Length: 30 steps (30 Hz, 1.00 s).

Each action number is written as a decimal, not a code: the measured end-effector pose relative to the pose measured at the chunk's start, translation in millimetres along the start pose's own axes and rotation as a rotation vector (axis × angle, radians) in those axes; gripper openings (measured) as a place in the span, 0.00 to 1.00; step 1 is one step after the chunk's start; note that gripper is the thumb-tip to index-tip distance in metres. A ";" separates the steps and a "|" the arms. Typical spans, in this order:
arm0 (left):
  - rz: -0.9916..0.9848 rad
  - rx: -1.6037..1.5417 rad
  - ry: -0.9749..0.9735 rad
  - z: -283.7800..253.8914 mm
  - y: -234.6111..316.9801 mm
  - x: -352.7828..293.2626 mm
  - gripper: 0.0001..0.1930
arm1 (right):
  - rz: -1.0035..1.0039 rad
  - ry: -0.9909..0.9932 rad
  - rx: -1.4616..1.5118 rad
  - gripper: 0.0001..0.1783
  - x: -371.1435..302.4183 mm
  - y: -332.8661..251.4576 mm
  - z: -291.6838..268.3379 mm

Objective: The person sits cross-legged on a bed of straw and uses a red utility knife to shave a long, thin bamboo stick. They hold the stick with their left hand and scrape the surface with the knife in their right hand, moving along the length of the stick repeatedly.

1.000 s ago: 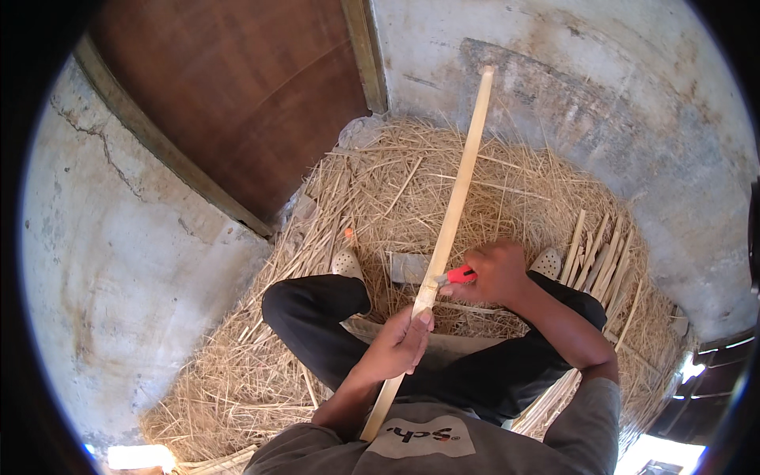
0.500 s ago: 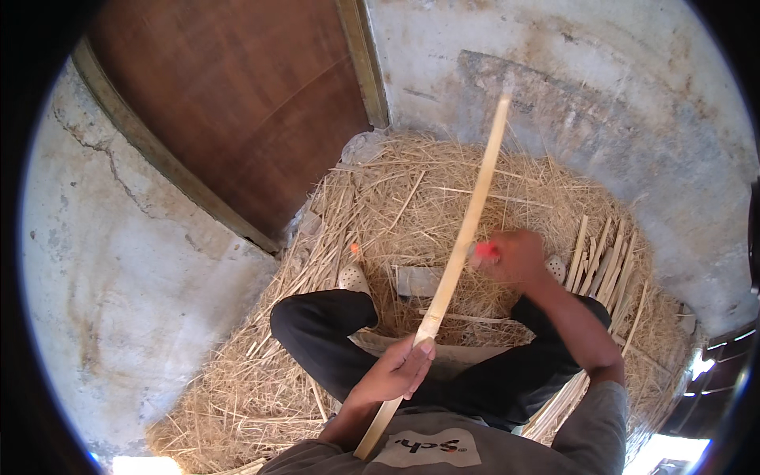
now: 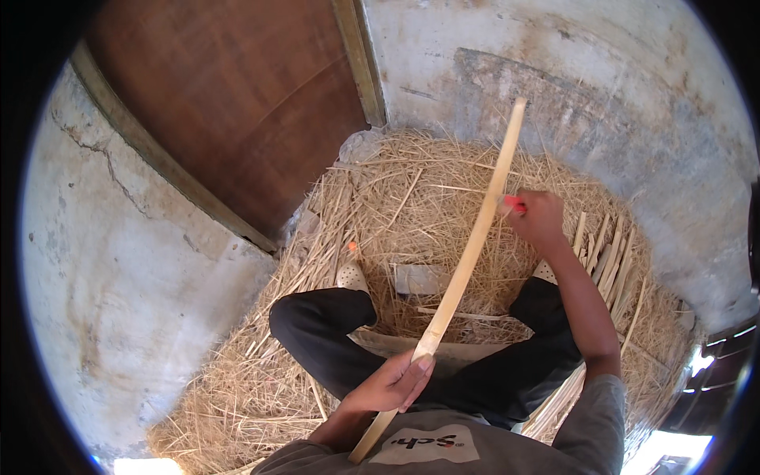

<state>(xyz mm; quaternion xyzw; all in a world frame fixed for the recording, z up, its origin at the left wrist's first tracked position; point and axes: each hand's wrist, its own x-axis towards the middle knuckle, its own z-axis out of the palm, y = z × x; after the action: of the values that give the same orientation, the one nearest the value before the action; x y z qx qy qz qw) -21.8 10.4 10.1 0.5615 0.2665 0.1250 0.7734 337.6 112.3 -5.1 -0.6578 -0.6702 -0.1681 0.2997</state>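
A long, pale bamboo strip (image 3: 473,245) slants from my lap up and to the right, its far end raised over the straw. My left hand (image 3: 391,382) is closed around its lower part, thumb on top. Farther up, my right hand (image 3: 540,218) grips a small red-handled tool (image 3: 513,203) against the strip's right edge. The fist covers most of the handle, and the working end is too small to make out clearly.
Straw and shavings (image 3: 380,198) cover the floor around my crossed legs. A grey block (image 3: 419,279) lies between my feet. Split strips (image 3: 608,253) are piled at the right, near the stained wall (image 3: 617,119). A brown door (image 3: 237,95) stands at the far left.
My right hand has moved up and away along the strip with the red-handled tool. The strip's far end has swung slightly right; my left hand keeps its hold.
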 end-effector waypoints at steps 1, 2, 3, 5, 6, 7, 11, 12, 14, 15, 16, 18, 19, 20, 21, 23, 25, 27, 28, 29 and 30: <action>-0.024 0.012 -0.019 -0.1 -0.2 -4.4 0.14 | 0.112 -0.036 -0.039 0.29 5.8 11.3 -2.4; -0.050 0.027 -0.043 -1.7 0.8 -10.8 0.14 | 0.228 -0.070 -0.079 0.30 10.3 23.2 -5.0; -0.077 0.041 -0.067 -3.2 1.4 -17.5 0.14 | 0.395 -0.071 -0.035 0.29 13.1 37.3 -6.0; -0.078 0.036 -0.100 -4.3 -3.5 -33.6 0.14 | 0.572 -0.039 -0.013 0.31 21.6 69.5 -11.0; -0.079 0.032 -0.122 -5.0 -6.4 -39.6 0.14 | 0.596 -0.010 -0.041 0.33 21.7 86.1 -16.5; -0.107 0.040 -0.109 -6.8 -10.0 -44.1 0.14 | 0.615 -0.002 -0.034 0.34 16.3 101.0 -19.7; -0.154 0.046 -0.038 -15.7 -29.3 -41.9 0.12 | 0.738 -0.056 0.010 0.37 1.4 113.8 -19.2; -0.151 0.040 -0.015 -16.8 -30.9 -39.9 0.12 | 0.780 -0.092 0.023 0.37 -2.5 106.5 -18.0; -0.121 0.113 0.075 -14.4 -14.6 -22.6 0.13 | 0.548 -0.190 0.126 0.37 -15.2 45.6 -21.8; -0.105 0.156 0.114 -11.5 -4.5 -10.0 0.15 | 0.483 -0.290 0.159 0.33 -25.7 21.0 -18.6; -0.054 0.174 0.179 -7.1 -0.7 0.8 0.17 | 0.291 -0.263 0.207 0.31 -40.3 -5.7 -11.1; 0.052 0.200 0.298 2.7 2.7 21.9 0.22 | -0.034 -0.290 0.234 0.29 -60.0 -55.1 -6.4; 0.076 0.196 0.293 5.1 5.0 28.4 0.24 | -0.170 -0.340 0.229 0.30 -61.2 -73.0 -7.0; 0.099 0.198 0.283 5.0 7.7 33.4 0.27 | -0.184 -0.335 0.251 0.31 -59.1 -81.0 -8.6; 0.121 0.200 0.272 5.3 9.1 36.4 0.30 | -0.197 -0.332 0.274 0.32 -57.0 -86.7 -10.8; 0.123 0.180 0.302 7.4 13.3 37.2 0.31 | -0.162 -0.312 0.300 0.33 -52.9 -85.4 -11.2; 0.110 0.154 0.310 8.0 16.3 35.9 0.32 | -0.069 -0.287 0.303 0.33 -45.5 -73.7 -11.8; 0.082 0.121 0.297 7.7 17.1 32.8 0.33 | -0.189 -0.322 0.270 0.33 -49.4 -81.8 -15.1; 0.088 0.121 0.297 8.9 19.3 32.2 0.33 | -0.249 -0.342 0.249 0.33 -51.4 -84.4 -16.7; 0.094 0.120 0.298 10.6 22.4 31.4 0.32 | -0.250 -0.285 0.274 0.34 -53.8 -82.7 -12.2; 0.100 0.120 0.299 11.4 23.7 31.5 0.32 | -0.251 -0.228 0.298 0.34 -57.2 -80.1 -4.0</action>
<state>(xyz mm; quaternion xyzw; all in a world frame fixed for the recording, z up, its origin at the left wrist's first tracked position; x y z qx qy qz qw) 13.0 24.8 26.2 0.5944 0.3575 0.2293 0.6829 257.1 58.9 -24.1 -0.5324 -0.7938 -0.0276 0.2927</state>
